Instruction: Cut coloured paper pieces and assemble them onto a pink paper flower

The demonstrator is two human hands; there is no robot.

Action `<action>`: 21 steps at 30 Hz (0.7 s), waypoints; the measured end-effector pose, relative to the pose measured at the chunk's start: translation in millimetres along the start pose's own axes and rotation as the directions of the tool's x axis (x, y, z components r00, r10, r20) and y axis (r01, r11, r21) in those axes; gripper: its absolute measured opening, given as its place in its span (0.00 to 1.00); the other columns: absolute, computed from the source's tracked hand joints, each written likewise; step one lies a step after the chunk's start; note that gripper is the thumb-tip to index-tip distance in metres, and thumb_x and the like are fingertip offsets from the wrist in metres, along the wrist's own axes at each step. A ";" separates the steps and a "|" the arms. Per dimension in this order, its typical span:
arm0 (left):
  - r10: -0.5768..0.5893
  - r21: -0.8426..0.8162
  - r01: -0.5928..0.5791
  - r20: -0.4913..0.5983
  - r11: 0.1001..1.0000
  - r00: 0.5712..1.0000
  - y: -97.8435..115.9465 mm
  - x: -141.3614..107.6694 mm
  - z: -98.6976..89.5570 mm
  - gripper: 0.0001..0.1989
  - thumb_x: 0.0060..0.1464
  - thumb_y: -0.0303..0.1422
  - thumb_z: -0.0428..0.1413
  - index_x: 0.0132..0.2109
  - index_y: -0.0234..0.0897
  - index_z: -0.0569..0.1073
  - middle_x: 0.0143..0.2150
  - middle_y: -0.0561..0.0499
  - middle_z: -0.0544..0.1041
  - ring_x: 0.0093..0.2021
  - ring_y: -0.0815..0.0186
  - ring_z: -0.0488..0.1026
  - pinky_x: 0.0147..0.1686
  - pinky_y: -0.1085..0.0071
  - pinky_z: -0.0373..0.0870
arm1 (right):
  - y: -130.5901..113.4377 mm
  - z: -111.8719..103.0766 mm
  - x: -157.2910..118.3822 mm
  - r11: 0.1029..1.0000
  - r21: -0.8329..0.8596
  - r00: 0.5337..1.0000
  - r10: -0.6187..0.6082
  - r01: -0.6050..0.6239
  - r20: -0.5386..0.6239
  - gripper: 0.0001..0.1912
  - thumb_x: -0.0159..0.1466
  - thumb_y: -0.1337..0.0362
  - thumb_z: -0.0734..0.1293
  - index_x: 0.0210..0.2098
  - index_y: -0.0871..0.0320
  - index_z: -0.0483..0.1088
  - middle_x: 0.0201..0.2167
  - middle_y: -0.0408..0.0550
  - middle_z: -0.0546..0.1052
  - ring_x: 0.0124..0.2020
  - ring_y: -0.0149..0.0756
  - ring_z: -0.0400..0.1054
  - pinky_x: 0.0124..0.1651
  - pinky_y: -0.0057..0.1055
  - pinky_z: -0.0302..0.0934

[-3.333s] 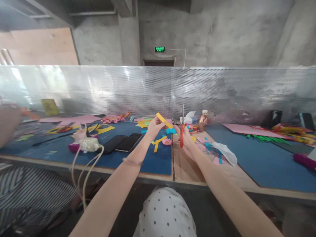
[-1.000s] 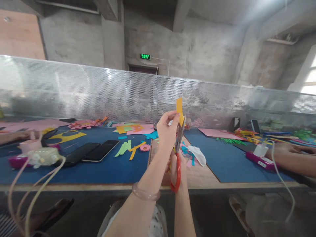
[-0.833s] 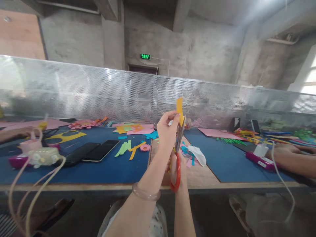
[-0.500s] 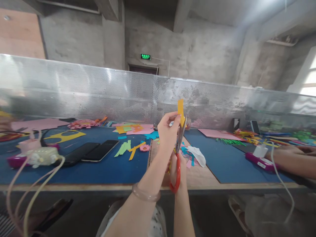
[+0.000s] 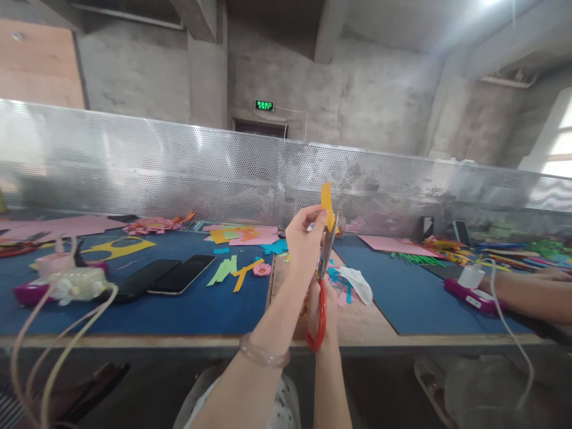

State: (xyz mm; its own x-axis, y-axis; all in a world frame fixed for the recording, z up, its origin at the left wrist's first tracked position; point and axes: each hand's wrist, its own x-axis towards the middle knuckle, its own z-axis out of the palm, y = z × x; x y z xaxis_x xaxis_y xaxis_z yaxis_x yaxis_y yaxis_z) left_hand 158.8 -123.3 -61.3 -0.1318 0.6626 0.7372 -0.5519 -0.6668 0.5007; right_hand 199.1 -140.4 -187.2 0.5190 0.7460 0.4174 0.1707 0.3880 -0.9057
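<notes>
My left hand (image 5: 306, 235) pinches an orange-yellow paper strip (image 5: 327, 198) that stands upright above the table. My right hand (image 5: 324, 304) is closed around the red handles of a pair of scissors (image 5: 317, 322), lower down and close to the left wrist. The scissor blades point up and lie against the lower part of the strip. Behind my right hand lie small paper scraps and a crumpled white piece (image 5: 357, 283) on the wooden board.
Two black phones (image 5: 181, 274), green strips (image 5: 222, 270), a pink paper flower (image 5: 261, 270) and a power strip (image 5: 33, 291) lie left. At right are another power strip (image 5: 473, 295), pink paper (image 5: 397, 243) and another person's arm (image 5: 531, 292). A perforated metal divider (image 5: 179, 170) runs behind.
Both my hands, the strip and the scissors keep nearly the same pose. The other person's hand at the far left has gone out of view, and the arm at the right has shifted slightly.
</notes>
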 end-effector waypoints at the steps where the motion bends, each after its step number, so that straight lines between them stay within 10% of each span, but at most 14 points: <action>1: -0.004 -0.009 0.004 0.001 1.000 1.000 0.1 0.0 0.1 0.04 0.50 0.31 0.55 0.35 0.38 0.72 0.29 0.52 0.74 0.30 0.70 0.71 0.29 0.75 0.69 | 0.6 -0.1 0.9 1.000 0.007 1.000 0.015 -0.015 -0.001 0.22 0.64 0.49 0.53 0.30 0.62 0.65 0.17 0.37 0.63 0.14 0.20 0.53 0.17 0.21 0.52; 21: -0.062 -0.073 0.061 -0.011 0.995 0.998 3.6 -1.2 3.0 0.06 0.48 0.34 0.56 0.34 0.37 0.73 0.29 0.51 0.74 0.29 0.70 0.71 0.24 0.77 0.66 | -17.5 -0.9 -15.7 0.996 -0.066 0.998 -0.058 0.057 -0.009 0.20 0.62 0.49 0.54 0.30 0.59 0.62 0.12 0.33 0.55 0.11 0.22 0.49 0.16 0.23 0.47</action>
State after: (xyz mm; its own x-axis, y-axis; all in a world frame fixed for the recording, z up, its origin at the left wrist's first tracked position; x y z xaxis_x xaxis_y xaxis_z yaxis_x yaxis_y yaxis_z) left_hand 159.4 -127.6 -59.1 -0.1064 0.7068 0.6994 -0.6178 -0.5981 0.5104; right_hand 188.8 -159.3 -177.9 0.5156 0.7174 0.4685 0.2548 0.3936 -0.8832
